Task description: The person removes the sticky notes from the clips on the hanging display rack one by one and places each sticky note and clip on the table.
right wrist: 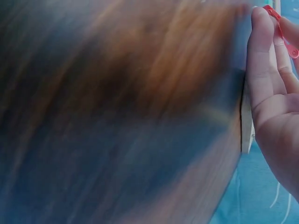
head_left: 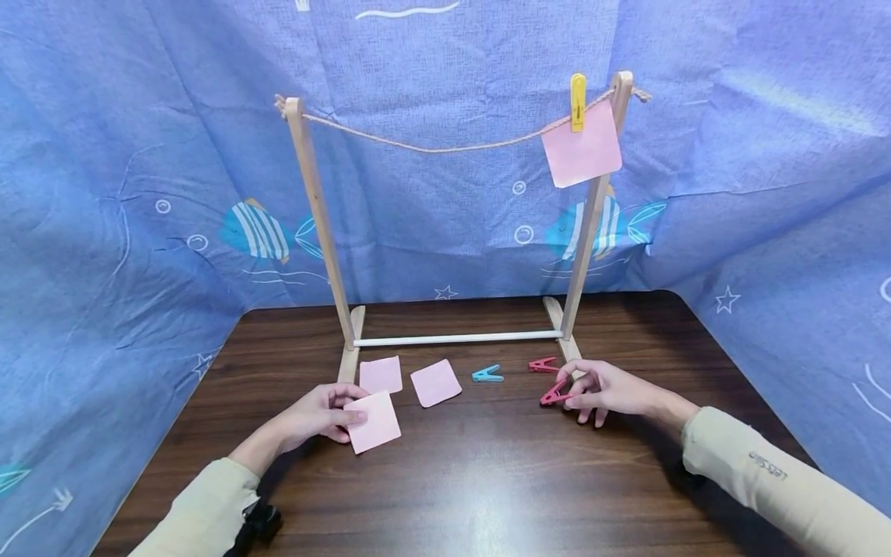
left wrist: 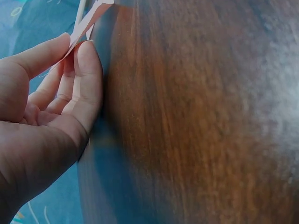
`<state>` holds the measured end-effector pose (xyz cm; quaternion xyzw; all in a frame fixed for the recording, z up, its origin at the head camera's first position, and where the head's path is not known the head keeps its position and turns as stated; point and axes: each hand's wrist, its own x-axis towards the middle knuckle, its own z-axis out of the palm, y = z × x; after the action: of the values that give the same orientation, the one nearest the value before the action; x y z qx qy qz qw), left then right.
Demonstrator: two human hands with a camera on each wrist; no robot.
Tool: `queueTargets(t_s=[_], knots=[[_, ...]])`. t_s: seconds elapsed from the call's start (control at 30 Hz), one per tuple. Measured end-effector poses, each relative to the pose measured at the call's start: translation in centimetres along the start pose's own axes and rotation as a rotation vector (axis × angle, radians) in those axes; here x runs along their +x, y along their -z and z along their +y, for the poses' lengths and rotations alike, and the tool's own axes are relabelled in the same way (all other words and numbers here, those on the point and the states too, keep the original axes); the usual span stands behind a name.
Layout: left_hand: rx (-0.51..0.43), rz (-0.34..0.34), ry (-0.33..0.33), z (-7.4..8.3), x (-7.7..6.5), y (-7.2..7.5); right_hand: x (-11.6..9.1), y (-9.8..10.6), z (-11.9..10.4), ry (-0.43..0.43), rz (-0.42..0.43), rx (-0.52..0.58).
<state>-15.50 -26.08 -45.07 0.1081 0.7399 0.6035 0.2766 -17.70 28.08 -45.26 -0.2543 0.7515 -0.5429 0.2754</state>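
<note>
My left hand (head_left: 316, 418) pinches a pink square of paper or cloth (head_left: 376, 424) by its left edge, thumb on top, above the table. In the left wrist view the pink square (left wrist: 88, 23) shows nearly edge-on between thumb and fingers. At the right, my right hand (head_left: 604, 389) holds a red clothespin (head_left: 554, 394) between thumb and fingers. Part of that red clothespin (right wrist: 280, 28) shows at the fingertips in the right wrist view. Just behind it lies another red clothespin (head_left: 543, 364), and left of that a blue clothespin (head_left: 488, 374).
Two more pink squares, a left one (head_left: 380, 374) and a right one (head_left: 436, 383), lie on the dark wooden table (head_left: 445, 480). Behind them stands a wooden frame (head_left: 322, 224) with a sagging rope (head_left: 431, 149). A yellow clothespin (head_left: 578, 102) fastens a pink square (head_left: 583, 151) to the rope's right end.
</note>
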Motion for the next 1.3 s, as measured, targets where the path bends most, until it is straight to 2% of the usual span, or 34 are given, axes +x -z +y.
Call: queueTargets(t_s=[0.4, 0.67, 0.9, 1.3], knots=[[0.048, -0.018, 0.052, -0.07, 0.32, 0.0, 0.07, -0.47, -0.1, -0.113, 0.021, -0.075], [0.08, -0.004, 0.044, -0.15, 0.41, -0.25, -0.18, -0.66, -0.15, -0.158, 0.034, -0.031], [0.099, 0.005, 0.057, -0.14, 0.26, -0.42, -0.31, -0.84, 0.12, -0.156, 0.036, -0.018], [0.074, 0.006, 0.062, -0.25, 0.32, -0.31, -0.25, -0.97, -0.12, -0.173, 0.064, -0.031]])
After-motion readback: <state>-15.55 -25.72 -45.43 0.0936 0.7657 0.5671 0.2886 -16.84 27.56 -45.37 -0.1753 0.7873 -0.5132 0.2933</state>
